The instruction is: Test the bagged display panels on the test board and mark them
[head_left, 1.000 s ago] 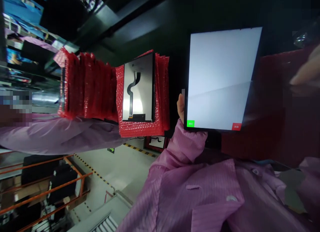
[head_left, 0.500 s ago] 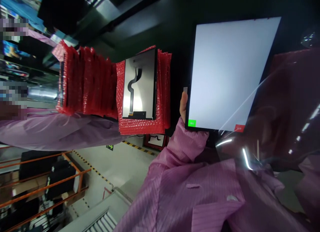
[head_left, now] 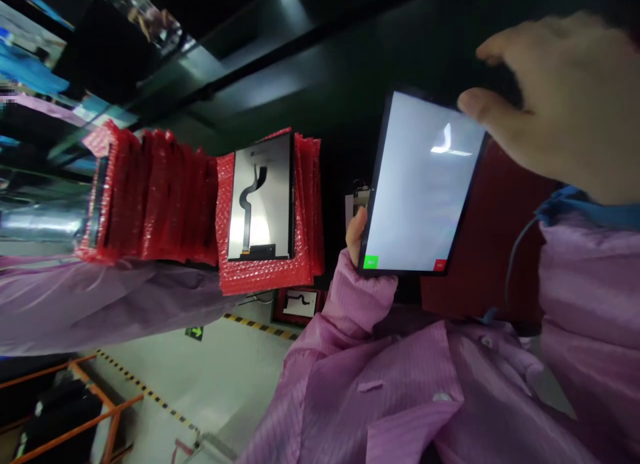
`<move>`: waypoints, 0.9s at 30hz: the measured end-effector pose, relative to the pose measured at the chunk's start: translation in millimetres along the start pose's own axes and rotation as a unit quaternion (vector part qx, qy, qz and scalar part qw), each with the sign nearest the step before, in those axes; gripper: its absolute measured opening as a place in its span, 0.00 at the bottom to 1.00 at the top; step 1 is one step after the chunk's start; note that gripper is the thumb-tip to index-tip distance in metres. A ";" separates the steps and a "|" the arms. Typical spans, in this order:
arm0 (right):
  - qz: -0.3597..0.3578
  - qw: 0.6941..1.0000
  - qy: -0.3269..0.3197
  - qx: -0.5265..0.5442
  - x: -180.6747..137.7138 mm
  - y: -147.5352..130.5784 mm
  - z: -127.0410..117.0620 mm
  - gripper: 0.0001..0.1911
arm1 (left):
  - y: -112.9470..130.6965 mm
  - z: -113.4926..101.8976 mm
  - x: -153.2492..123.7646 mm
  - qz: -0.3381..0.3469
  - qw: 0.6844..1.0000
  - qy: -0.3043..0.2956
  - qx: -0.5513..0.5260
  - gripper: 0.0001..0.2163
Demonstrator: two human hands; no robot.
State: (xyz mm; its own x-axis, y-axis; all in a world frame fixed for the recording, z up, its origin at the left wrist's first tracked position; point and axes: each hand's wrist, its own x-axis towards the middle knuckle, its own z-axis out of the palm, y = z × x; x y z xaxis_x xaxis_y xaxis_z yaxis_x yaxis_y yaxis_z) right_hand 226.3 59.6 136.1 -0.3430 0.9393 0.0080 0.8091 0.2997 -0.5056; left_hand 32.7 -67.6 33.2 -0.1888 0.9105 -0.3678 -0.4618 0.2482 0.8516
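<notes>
Fingers of the left hand (head_left: pixel 354 229) are pinching the lit white rectangular glass panel (head_left: pixel 420 184); right hand (head_left: pixel 560 97), open above them, should be touching edges only.

The lit display panel (head_left: pixel 420 191) is hiding most of the left hand (head_left: pixel 354 229), with only the thumb showing. The right hand (head_left: pixel 555 97) is blurring at the frame's edge. Lettering on the green button (head_left: pixel 371 262) is showing too small to read.

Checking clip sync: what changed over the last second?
The right hand came into full view, open, over the lit display panel's top corner; the panel turned edgeways, looking narrower. The left hand keeps gripping its lower edge; the red bubble-wrap stack stayed put.
</notes>
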 end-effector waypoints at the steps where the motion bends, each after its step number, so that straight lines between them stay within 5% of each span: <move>1: -0.016 0.999 0.025 -0.015 1.3 -5.3 -1.2 0.37 | 2.0 1.8 -2.5 -0.007 1.000 -0.012 0.008 0.30; 4: -0.008 1.000 0.013 0.012 9.1 -7.4 1.9 0.40 | 9.8 18.3 -6.4 0.035 0.992 -0.111 0.038 0.22; 7: 0.017 1.000 -0.007 0.014 17.5 3.0 5.2 0.37 | 13.3 46.2 -4.0 0.126 0.967 -0.214 0.059 0.28; 12: 0.052 0.999 -0.013 -0.005 20.6 10.0 -2.2 0.27 | 9.8 63.6 -3.2 0.196 0.934 -0.245 0.167 0.22; 15: 0.056 0.998 -0.015 -0.012 18.9 7.2 -7.9 0.24 | 1.3 38.3 -6.9 0.305 0.887 -0.159 0.308 0.20; 19: 0.072 0.996 -0.023 -0.040 19.0 5.2 -9.8 0.32 | -27.0 -10.5 -4.6 0.370 0.742 0.094 0.551 0.14; 21: 0.074 0.996 -0.030 -0.050 19.7 5.3 -9.8 0.35 | -42.4 -27.0 -1.4 0.343 0.701 0.112 0.615 0.14; 27: 0.063 0.996 -0.025 -0.051 17.8 3.0 -10.4 0.29 | -56.8 -33.9 -0.6 0.323 0.667 0.055 0.669 0.18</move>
State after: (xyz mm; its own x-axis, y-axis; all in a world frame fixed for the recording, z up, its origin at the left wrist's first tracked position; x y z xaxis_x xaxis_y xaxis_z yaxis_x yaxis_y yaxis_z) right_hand 227.6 79.0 143.7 -0.2558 0.9621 -0.0942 0.8906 0.1967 -0.4102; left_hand 29.6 -93.5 -27.7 -0.0706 0.9590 0.2745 0.9195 -0.0442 0.3907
